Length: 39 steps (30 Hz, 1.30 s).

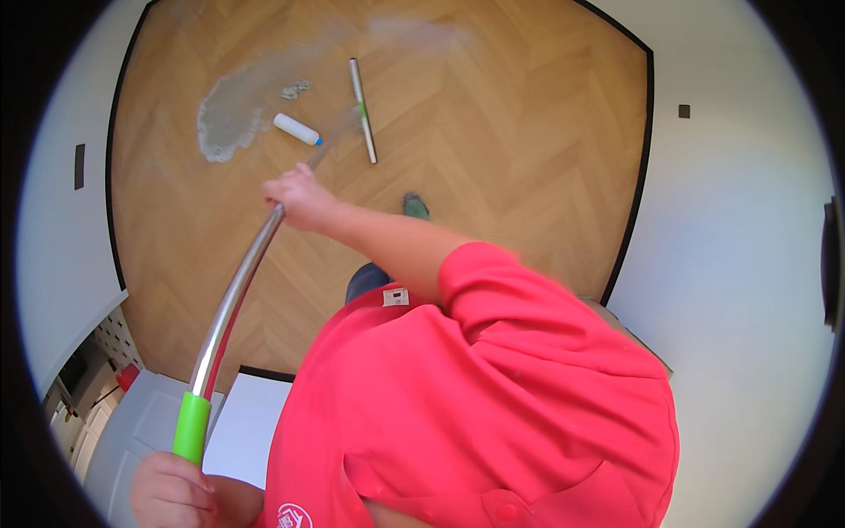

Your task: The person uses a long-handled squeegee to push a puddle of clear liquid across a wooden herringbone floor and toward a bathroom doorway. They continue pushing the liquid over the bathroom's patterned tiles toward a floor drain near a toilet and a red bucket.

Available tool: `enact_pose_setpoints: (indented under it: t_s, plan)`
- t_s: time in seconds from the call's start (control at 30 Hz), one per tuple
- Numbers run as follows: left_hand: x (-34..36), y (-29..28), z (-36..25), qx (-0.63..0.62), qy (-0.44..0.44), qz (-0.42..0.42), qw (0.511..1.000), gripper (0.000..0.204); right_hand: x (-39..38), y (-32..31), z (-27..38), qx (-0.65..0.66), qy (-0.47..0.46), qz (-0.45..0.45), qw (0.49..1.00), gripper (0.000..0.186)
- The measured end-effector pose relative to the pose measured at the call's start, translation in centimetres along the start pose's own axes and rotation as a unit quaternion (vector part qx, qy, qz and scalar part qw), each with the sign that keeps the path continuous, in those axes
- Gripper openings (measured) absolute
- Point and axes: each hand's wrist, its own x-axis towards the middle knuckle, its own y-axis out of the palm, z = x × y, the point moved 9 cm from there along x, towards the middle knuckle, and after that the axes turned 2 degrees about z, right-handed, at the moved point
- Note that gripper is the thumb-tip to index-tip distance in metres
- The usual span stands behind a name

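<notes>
A long metal pole (pixel 239 299) with a green grip (pixel 191 429) slants from the lower left toward the floor. It belongs to what looks like a floor squeegee, whose narrow silver head (pixel 356 85), green at its middle, rests on the wood floor. My left hand (pixel 172 493) is closed at the green grip, low in the picture. Farther along, my right hand (pixel 302 195) wraps round the pole, with the arm reaching across my body. Left of the head lies a white bottle (pixel 297 129) with a blue cap. Behind it spreads a greyish wet-looking patch (pixel 233 106).
A small crumpled grey clump (pixel 296 89) sits at the patch's edge. My green shoe (pixel 415 206) stands on the herringbone floor (pixel 528 150). White walls (pixel 731 220) with black skirting (pixel 650 114) enclose both sides. At lower left is a pale door-like panel (pixel 145 431) and a red object (pixel 128 377).
</notes>
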Motion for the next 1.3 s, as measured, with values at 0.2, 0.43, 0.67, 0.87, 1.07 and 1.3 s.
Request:
enact_pose_setpoints:
  t_s: [0.2, 0.43, 0.67, 0.87, 1.07, 1.3]
  plan:
    - [-5.8, -1.9, -1.0, 0.097, -0.065, -0.147, 0.982, 0.027, 2.5, 6.7, 1.8, -0.004, -0.011, 0.082, 0.997, 0.012]
    - [-9.0, -4.6, -0.1, -0.015, -0.061, -0.208, 0.976, 0.029, -2.3, 0.4, 0.3, -0.025, 0.084, 0.118, 0.989, 0.016]
    - [-3.9, 3.3, 17.7, -0.234, -0.185, -0.149, 0.943, 0.028, -21.9, -13.7, -10.9, -0.161, 0.189, -0.038, 0.968, 0.012]
    - [4.8, 8.6, 17.5, -0.257, -0.143, 0.040, 0.955, 0.030, -27.5, -17.0, -11.0, -0.157, 0.235, -0.121, 0.952, 0.010]
    - [7.3, 0.5, 4.4, -0.184, -0.053, 0.187, 0.964, 0.032, -13.0, -13.2, -3.4, -0.017, 0.125, -0.147, 0.981, 0.009]
    - [5.9, 1.2, -0.4, -0.023, -0.102, 0.235, 0.966, 0.026, -1.4, -7.1, -0.1, 0.087, 0.010, -0.098, 0.991, 0.011]
